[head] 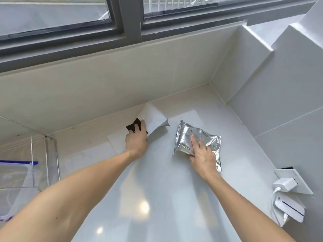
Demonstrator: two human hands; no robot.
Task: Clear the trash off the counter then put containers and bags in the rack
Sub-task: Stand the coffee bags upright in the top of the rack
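Note:
On the glossy white counter (157,180), near the back wall, lies a white pouch (153,119) with a dark brown end (133,125). My left hand (137,139) grips it at that dark end, fingers curled over it. To the right lies a crumpled silver foil bag (201,137). My right hand (201,154) rests on top of the foil bag with fingers spread and pinching its lower edge. A metal wire rack (47,159) stands at the far left, and a clear zip bag with a blue seal (15,173) hangs in it.
A white wall socket (293,180) with a plugged-in charger (284,185) and a white device (288,206) sits on the right wall. Tiled walls close the counter at back and right. A dark-framed window (125,18) runs above.

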